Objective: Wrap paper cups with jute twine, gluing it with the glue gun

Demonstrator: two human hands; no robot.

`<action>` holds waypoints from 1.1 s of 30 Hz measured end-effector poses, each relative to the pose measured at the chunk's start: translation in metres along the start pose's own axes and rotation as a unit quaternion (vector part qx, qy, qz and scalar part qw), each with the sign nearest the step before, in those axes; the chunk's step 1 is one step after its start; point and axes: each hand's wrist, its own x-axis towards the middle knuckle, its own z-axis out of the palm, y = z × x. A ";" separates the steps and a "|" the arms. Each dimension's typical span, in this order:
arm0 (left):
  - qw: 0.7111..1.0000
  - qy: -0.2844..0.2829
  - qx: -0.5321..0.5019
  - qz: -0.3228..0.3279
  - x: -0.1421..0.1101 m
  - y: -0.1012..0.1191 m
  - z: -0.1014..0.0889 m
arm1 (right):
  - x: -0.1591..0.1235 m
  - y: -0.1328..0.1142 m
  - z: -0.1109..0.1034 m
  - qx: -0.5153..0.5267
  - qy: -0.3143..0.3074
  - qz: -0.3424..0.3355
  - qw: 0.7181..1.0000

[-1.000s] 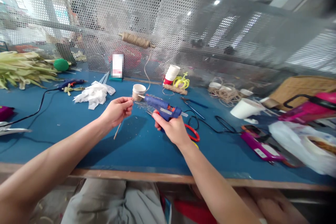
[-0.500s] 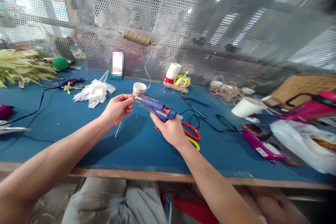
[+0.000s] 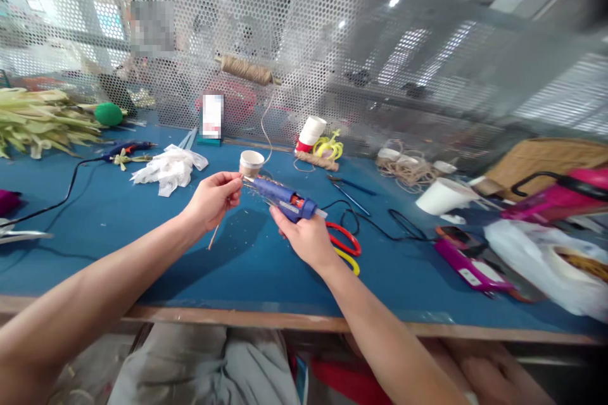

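Observation:
My right hand (image 3: 306, 237) grips a blue glue gun (image 3: 285, 198), its nozzle pointing left. My left hand (image 3: 216, 199) is pinched on a thin brown strand (image 3: 213, 238), probably twine, whose loose end hangs below the fingers. The nozzle is right at the left fingertips; whether it touches the strand cannot be made out. Just behind them stands a small white cup (image 3: 251, 164) with a brown band around its lower part. Scissors with red and yellow handles (image 3: 349, 239) lie beside my right hand, partly hidden by it.
A twine spool (image 3: 247, 69) hangs on the perforated screen, its strand running down behind the cup. Left lie crumpled white material (image 3: 171, 168), another glue gun (image 3: 124, 149) and pale husks (image 3: 42, 117). Right are a black cord (image 3: 375, 228), a white roll (image 3: 444, 196) and a purple power strip (image 3: 475, 269).
The view has shifted very slightly. Both hands keep nearly the same pose, with the glue gun's tip still at the left fingertips.

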 end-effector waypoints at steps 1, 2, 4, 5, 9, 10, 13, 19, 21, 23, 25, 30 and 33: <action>1.000 0.001 0.000 0.000 0.000 0.000 0.000 | 0.000 0.000 0.000 -0.005 0.004 -0.006 1.000; 1.000 0.003 0.000 0.000 0.000 0.000 0.000 | 0.000 0.000 0.000 -0.008 0.007 -0.010 1.000; 1.000 0.007 0.000 0.001 -0.001 0.000 0.001 | 0.000 0.000 0.000 -0.014 0.011 -0.014 1.000; 1.000 0.008 0.000 0.002 -0.001 0.000 0.001 | 0.000 0.001 -0.001 -0.016 0.013 -0.015 1.000; 1.000 0.008 0.001 0.007 -0.001 0.001 0.000 | 0.000 0.002 -0.001 -0.021 0.016 -0.015 1.000; 1.000 0.008 0.002 0.007 -0.001 0.001 -0.001 | 0.000 0.002 -0.001 -0.022 0.017 -0.015 1.000; 1.000 0.006 0.004 0.007 0.000 0.001 -0.001 | 0.000 0.001 -0.002 -0.023 0.018 -0.014 0.999; 1.000 -0.001 -0.001 0.012 0.000 0.000 -0.002 | -0.001 -0.001 -0.002 -0.021 0.014 -0.013 1.000; 1.000 0.001 0.002 0.010 0.000 0.000 -0.001 | -0.001 0.000 -0.002 -0.021 0.017 -0.012 1.000; 1.000 0.003 0.003 0.010 0.000 0.000 -0.001 | -0.001 0.000 -0.002 -0.023 0.022 -0.011 0.999; 1.000 0.003 0.002 0.009 -0.001 0.001 -0.001 | -0.001 0.001 -0.002 -0.026 0.021 -0.013 0.999; 1.000 0.000 0.001 0.009 -0.001 0.002 -0.001 | -0.001 0.001 -0.003 -0.032 0.020 -0.020 0.999; 1.000 -0.002 0.001 0.011 -0.001 0.002 -0.001 | 0.000 0.000 -0.004 -0.025 0.027 -0.010 0.999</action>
